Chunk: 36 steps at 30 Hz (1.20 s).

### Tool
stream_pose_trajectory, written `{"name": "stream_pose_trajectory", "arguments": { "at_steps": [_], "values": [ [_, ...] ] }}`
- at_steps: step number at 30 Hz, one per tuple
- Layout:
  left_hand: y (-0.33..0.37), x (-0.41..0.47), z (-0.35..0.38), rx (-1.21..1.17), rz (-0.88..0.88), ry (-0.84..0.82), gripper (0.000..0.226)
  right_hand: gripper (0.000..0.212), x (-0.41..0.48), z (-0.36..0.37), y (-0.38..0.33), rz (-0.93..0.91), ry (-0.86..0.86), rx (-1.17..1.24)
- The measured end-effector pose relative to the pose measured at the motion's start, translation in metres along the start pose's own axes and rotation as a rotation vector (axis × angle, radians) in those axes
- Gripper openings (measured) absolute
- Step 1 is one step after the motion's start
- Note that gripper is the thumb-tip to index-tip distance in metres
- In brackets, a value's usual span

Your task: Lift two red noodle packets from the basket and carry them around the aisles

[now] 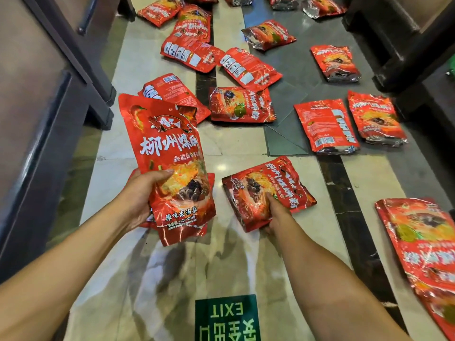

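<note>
Left hand [138, 193] grips an upright stack of red packets [170, 168]; right hand [275, 212] grasps another packet [266, 190] on the floor [234, 148]. The glossy stack could slip loose.

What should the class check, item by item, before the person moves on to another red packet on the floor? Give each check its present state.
1. Left hand grips the upright packet stack, thumb across the front: ok.
2. The stack's packets sit squarely together: not ok, lower edges fan out.
3. Right hand has hold of the floor packet, fingers curled over its near end: ok.
4. That packet is lifted off the floor: cannot tell.
5. The nearest other packet lies alone, front up: ok.
6. The green exit sign on the floor is uncovered: ok.
</note>
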<state>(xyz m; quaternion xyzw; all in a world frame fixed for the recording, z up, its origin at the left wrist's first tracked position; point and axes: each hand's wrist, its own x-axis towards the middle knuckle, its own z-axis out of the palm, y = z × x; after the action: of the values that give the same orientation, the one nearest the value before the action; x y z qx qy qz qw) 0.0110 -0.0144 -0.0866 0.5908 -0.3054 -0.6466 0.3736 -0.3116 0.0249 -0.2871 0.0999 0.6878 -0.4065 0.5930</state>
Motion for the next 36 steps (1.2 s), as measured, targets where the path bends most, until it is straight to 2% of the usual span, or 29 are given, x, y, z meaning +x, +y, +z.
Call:
{"name": "stream_pose_trajectory", "arguments": {
  "at_steps": [2, 5, 10, 13, 17, 21, 28, 30, 34, 36],
  "values": [
    [0.0, 0.0, 0.0, -0.009, 0.015, 0.02, 0.027, 0.075, 0.001, 0.004, -0.001, 0.013, -0.018, 0.065],
    [0.002, -0.001, -0.004, -0.022, 0.021, 0.048, 0.024, 0.054, -0.014, 0.013, -0.007, 0.008, -0.052, 0.138],
    [-0.002, 0.001, -0.013, -0.013, 0.005, 0.072, 0.031, 0.038, -0.024, 0.021, -0.016, -0.036, -0.09, 0.163],
    [-0.004, 0.004, -0.01, 0.021, -0.001, 0.074, 0.029, 0.043, -0.031, 0.022, -0.023, -0.138, -0.084, 0.099],
    [0.004, 0.004, -0.001, 0.065, 0.003, 0.077, 0.015, 0.045, -0.048, 0.017, -0.042, -0.283, -0.101, -0.052],
    [0.023, -0.001, 0.012, 0.064, 0.026, 0.114, 0.012, 0.039, -0.075, 0.005, -0.066, -0.362, -0.133, -0.175],
    [0.111, -0.056, 0.059, 0.129, 0.034, 0.071, 0.036, 0.034, -0.183, -0.033, -0.133, -0.442, -0.156, -0.228],
    [0.148, -0.085, 0.077, 0.149, 0.034, 0.049, 0.033, 0.034, -0.23, -0.048, -0.15, -0.452, -0.149, -0.217],
    [0.235, -0.156, 0.117, 0.195, 0.03, -0.023, 0.008, 0.03, -0.348, -0.073, -0.194, -0.49, -0.102, -0.196],
    [0.288, -0.193, 0.14, 0.27, 0.06, -0.02, 0.011, 0.026, -0.411, -0.085, -0.223, -0.545, -0.087, -0.191]
  ]
}}
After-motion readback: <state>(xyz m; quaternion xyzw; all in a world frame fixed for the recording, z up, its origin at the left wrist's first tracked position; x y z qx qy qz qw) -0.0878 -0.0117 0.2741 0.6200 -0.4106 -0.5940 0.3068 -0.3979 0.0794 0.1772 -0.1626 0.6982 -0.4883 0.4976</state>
